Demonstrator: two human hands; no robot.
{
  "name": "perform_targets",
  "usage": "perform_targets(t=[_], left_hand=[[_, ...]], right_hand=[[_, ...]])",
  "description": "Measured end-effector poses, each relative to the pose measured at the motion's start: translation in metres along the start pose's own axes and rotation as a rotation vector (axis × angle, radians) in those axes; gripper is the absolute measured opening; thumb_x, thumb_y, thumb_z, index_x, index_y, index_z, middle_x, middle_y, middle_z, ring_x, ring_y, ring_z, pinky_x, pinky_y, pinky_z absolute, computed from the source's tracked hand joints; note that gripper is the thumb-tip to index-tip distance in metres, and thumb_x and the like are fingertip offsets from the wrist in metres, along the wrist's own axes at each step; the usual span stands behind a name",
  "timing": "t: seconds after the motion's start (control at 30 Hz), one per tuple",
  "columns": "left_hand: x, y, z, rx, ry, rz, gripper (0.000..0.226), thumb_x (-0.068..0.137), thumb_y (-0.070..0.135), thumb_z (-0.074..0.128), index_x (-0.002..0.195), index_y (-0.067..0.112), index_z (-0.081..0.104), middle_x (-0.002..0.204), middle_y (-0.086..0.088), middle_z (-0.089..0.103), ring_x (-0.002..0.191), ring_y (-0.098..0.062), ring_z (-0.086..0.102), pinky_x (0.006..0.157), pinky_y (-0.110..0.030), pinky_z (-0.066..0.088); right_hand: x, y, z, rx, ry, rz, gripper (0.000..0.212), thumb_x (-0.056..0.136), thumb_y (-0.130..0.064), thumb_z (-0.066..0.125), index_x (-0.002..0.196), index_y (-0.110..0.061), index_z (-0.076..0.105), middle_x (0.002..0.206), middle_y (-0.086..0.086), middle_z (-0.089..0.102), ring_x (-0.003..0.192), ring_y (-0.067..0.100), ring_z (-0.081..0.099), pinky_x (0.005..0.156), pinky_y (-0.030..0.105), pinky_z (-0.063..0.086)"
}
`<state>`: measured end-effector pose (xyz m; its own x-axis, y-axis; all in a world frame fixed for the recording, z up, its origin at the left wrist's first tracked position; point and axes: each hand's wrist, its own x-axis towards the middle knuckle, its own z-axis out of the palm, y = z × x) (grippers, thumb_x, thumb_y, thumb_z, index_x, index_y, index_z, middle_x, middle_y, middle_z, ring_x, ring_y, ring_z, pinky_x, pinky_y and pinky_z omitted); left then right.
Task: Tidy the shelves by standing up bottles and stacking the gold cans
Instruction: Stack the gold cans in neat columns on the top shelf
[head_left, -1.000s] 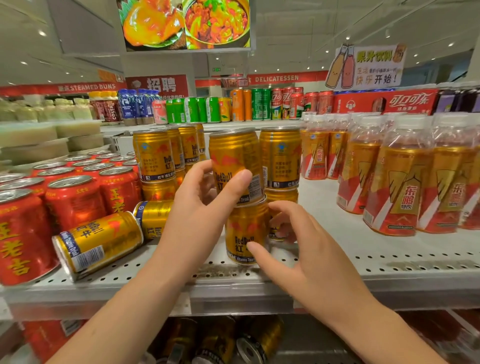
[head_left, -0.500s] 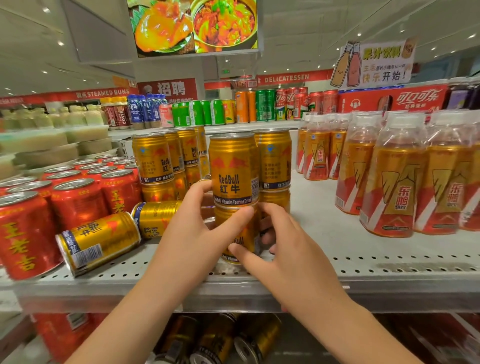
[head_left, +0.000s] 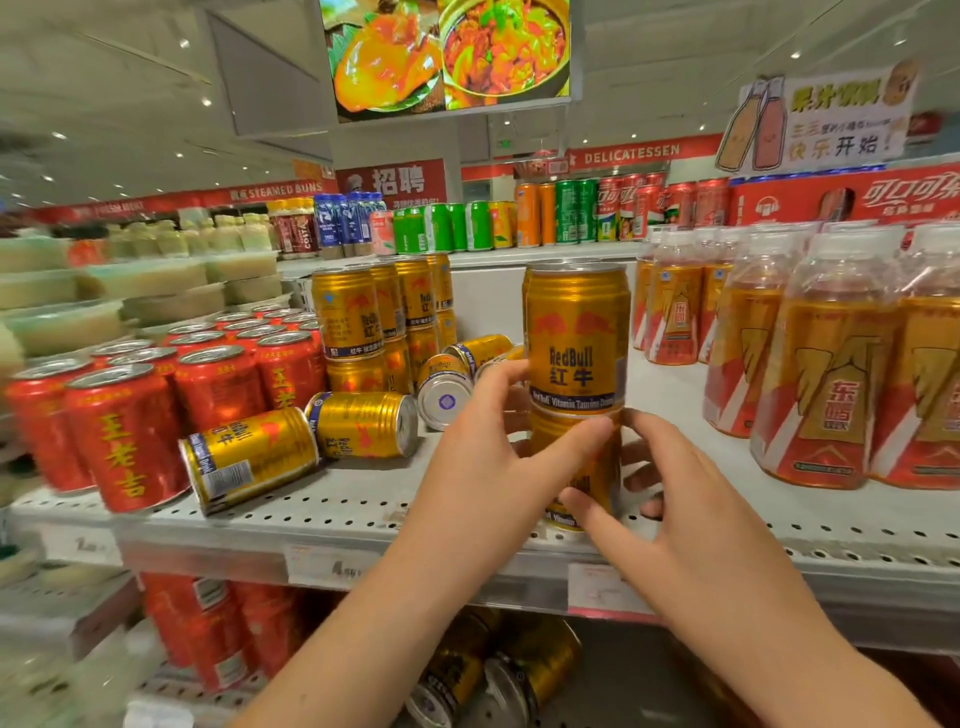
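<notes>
Head view: upper gold can (head_left: 576, 338) upright atop lower gold can (head_left: 597, 467), left of orange bottles (head_left: 826, 389). Left hand (head_left: 478, 478) and right hand (head_left: 696, 519) curled round lower gold can. Toppled gold cans (head_left: 249, 457) farther left.

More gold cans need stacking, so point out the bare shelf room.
The widest bare patch of shelf lies between the held gold stack and the orange bottles. A narrow strip runs along the front edge before the lying gold cans. Left of the stack is crowded by them and red cans.
</notes>
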<state>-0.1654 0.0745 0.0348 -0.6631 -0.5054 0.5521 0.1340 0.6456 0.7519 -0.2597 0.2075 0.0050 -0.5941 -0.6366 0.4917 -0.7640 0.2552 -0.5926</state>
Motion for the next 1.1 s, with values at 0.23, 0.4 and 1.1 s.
perform_targets(t=[0.23, 0.4, 1.1], left_hand=[[-0.023, -0.025, -0.062, 0.251, 0.087, 0.027, 0.061, 0.081, 0.071, 0.065, 0.133, 0.044, 0.051, 0.115, 0.026, 0.063, 0.111, 0.008, 0.059, 0.092, -0.019, 0.051], [-0.039, -0.053, -0.149, 0.523, 0.203, 0.124, 0.038, 0.093, 0.044, 0.063, 0.128, 0.029, 0.060, 0.119, 0.016, 0.063, 0.112, 0.001, 0.059, 0.096, -0.030, 0.051], [-0.026, -0.095, -0.228, 1.169, -0.114, 0.316, 0.063, 0.079, 0.049, 0.071, 0.122, 0.005, 0.061, 0.094, -0.010, 0.057, 0.080, -0.027, 0.055, 0.061, -0.036, 0.043]], right_hand=[[-0.023, -0.017, -0.007, 0.005, 0.323, -0.236, 0.043, 0.089, -0.061, 0.056, 0.127, -0.044, 0.048, 0.119, -0.030, 0.045, 0.110, -0.004, 0.048, 0.087, 0.014, 0.039], [-0.023, -0.064, 0.034, 0.063, 0.179, -0.374, 0.032, 0.092, -0.045, 0.055, 0.123, -0.038, 0.055, 0.119, -0.024, 0.051, 0.115, 0.004, 0.053, 0.093, 0.010, 0.037], [0.081, -0.112, 0.143, -0.141, -0.107, 0.039, 0.071, 0.078, -0.058, 0.075, 0.134, -0.055, 0.031, 0.115, -0.020, 0.053, 0.085, -0.008, 0.056, 0.065, 0.011, 0.042]])
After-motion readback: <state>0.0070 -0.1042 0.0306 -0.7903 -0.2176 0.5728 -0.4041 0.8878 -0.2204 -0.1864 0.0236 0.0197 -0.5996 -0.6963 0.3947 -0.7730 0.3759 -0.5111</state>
